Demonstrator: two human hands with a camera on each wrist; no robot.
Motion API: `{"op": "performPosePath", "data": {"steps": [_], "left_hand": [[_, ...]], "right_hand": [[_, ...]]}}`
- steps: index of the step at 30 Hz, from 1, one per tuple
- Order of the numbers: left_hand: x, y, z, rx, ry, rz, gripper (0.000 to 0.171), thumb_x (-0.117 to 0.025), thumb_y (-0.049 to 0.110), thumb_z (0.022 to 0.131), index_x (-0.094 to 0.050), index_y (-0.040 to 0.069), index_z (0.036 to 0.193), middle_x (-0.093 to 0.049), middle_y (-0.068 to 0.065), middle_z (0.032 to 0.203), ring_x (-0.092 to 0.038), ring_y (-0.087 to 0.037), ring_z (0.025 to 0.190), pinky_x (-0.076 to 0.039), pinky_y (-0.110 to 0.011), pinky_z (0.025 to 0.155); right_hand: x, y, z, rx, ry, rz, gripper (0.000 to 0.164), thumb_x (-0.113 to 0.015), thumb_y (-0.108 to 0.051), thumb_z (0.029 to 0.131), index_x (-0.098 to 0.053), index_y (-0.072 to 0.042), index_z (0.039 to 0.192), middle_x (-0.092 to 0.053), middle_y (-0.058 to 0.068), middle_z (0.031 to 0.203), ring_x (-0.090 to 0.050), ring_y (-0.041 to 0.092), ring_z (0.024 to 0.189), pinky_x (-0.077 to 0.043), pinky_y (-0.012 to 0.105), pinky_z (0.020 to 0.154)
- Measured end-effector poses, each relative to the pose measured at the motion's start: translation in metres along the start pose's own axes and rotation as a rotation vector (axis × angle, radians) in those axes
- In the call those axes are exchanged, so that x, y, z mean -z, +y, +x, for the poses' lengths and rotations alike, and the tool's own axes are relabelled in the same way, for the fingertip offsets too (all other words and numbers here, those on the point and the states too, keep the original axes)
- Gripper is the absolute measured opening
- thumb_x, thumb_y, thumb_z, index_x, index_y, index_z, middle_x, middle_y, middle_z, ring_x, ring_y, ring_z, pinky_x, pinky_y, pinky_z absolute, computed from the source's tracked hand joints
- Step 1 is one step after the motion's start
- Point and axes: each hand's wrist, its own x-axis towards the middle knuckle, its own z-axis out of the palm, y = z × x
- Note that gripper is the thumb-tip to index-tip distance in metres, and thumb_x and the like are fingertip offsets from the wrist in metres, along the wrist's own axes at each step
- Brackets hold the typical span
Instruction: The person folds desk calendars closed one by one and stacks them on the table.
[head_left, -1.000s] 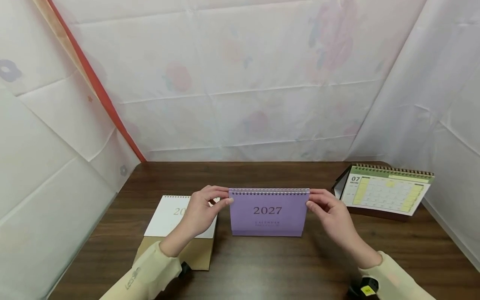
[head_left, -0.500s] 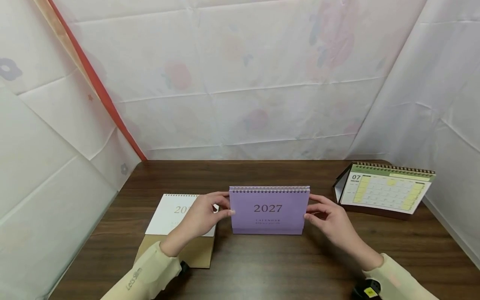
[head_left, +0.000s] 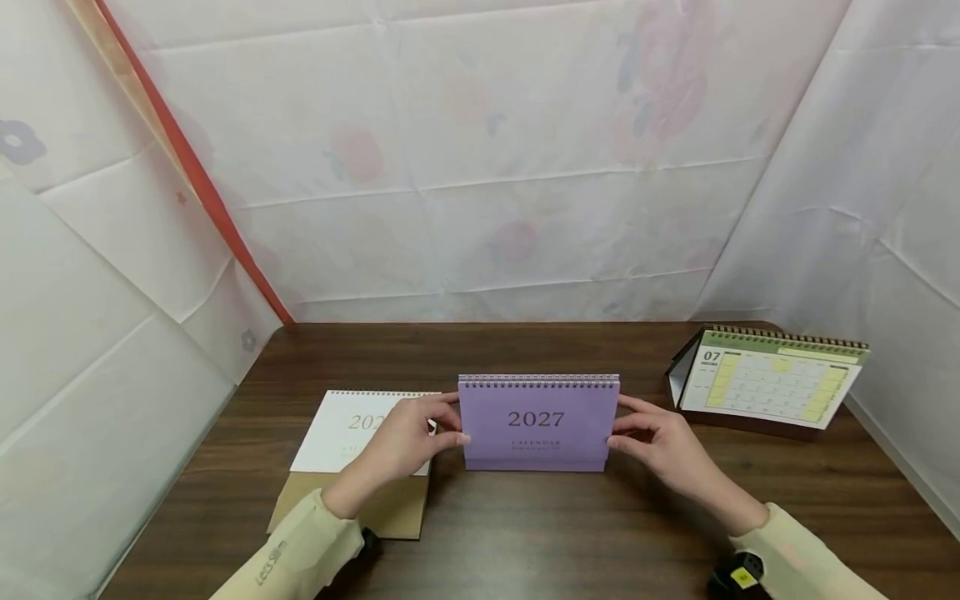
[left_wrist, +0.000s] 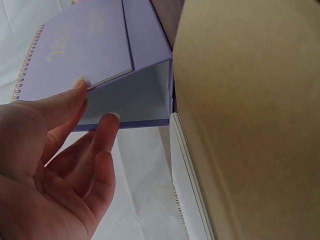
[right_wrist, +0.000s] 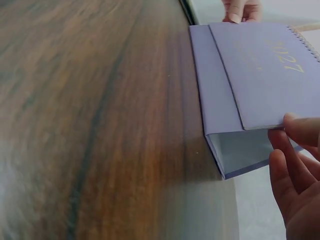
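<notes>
A purple desk calendar (head_left: 536, 425) marked 2027 stands upright as a tent on the table, its spiral binding along the top. My left hand (head_left: 410, 436) pinches its left side edge. In the left wrist view the thumb (left_wrist: 75, 95) lies on the front cover's edge, with a finger behind it and other fingers near the open side. On the opposite side, my right hand (head_left: 660, 442) pinches the right edge. The right wrist view has that thumb (right_wrist: 300, 125) at the cover's edge and fingertips just below it, by the hollow inside.
A white calendar with a tan base (head_left: 375, 504) lies at the left, partly under my left forearm. At the back right a green and yellow calendar (head_left: 776, 379) stands open on July. White patterned cloth (head_left: 465, 167) hangs behind the dark wooden table (head_left: 525, 542).
Both hands have slid down the purple calendar's side edges, from near the spiral to lower on the cover. The calendar itself has stayed in place.
</notes>
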Motion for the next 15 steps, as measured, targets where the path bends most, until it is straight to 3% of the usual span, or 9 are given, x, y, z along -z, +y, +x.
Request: {"op": "performPosePath", "data": {"steps": [10, 15], "left_hand": [[-0.0051, 0.0012, -0.0021, 0.042, 0.023, 0.009, 0.016, -0.086, 0.018, 0.078, -0.071, 0.023, 0.073, -0.065, -0.007, 0.129, -0.065, -0.021, 0.112, -0.047, -0.022, 0.062], [-0.0073, -0.0002, -0.0032, 0.063, 0.051, -0.025, 0.015, -0.086, 0.019, 0.078, -0.073, 0.023, 0.073, -0.066, -0.007, 0.128, -0.062, -0.024, 0.117, -0.047, -0.023, 0.063]], "right_hand": [[-0.004, 0.0009, -0.0019, -0.018, -0.019, -0.061, 0.01, -0.082, -0.013, 0.082, -0.079, -0.021, 0.087, -0.061, 0.019, 0.133, -0.058, 0.038, 0.121, -0.052, 0.023, 0.08], [-0.0052, -0.0023, -0.0019, -0.043, 0.006, -0.049, 0.01, -0.083, -0.013, 0.081, -0.078, -0.021, 0.085, -0.063, 0.018, 0.13, -0.059, 0.036, 0.12, -0.051, 0.021, 0.08]]}}
